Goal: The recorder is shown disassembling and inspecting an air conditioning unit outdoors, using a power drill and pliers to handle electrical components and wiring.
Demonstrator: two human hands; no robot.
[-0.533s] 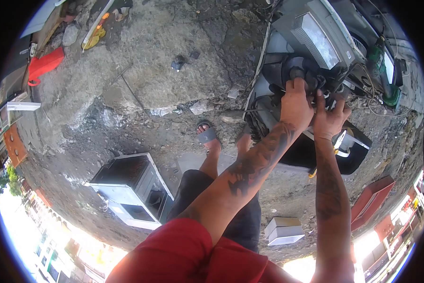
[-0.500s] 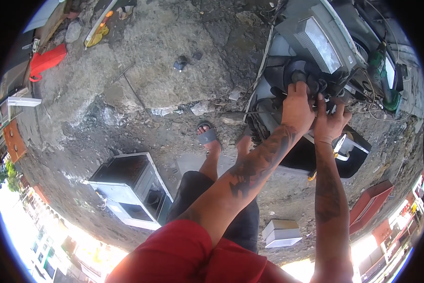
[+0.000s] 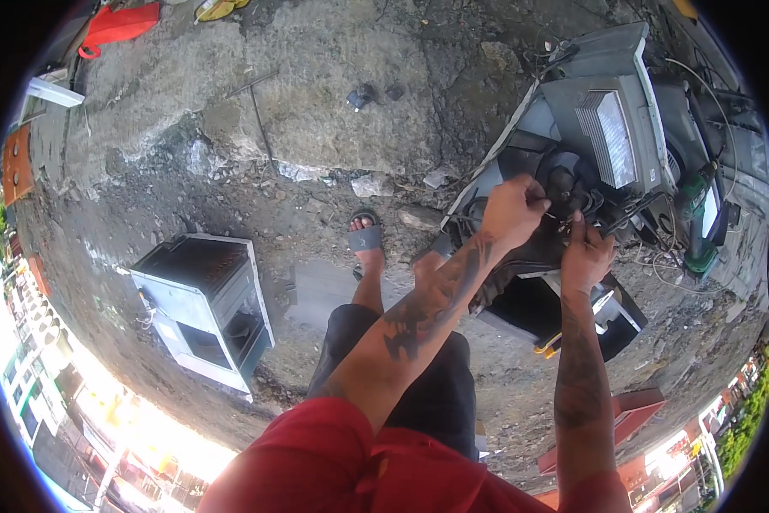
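Note:
Ahead on the right lies an opened grey appliance casing (image 3: pixel 564 98) with a dark round part (image 3: pixel 566 184) exposed inside it. My left hand (image 3: pixel 513 212) is at the left side of that part, thumb and finger pinched; what they hold, if anything, is too small to name. Just below the part, my right hand (image 3: pixel 587 255) has its fingers bent inward with the index fingertip up against the dark parts; its grip is partly hidden. Dark wires and thin pieces show beside the right fingers. A black open box-like shell (image 3: pixel 530 306) lies under my wrists.
A green power tool (image 3: pixel 699 201) with a cable rests right of the casing. To my left stands a white and dark gutted metal box (image 3: pixel 198 299). A T-shaped rod (image 3: pixel 260 124) and a small dark piece (image 3: pixel 360 97) lie on rough ground. A reddish panel (image 3: pixel 611 426) is lower right.
My left hand has moved left off the middle of the round part, its fingers now pinched. My right fingers, spread before, are drawn together. The whole view has shifted.

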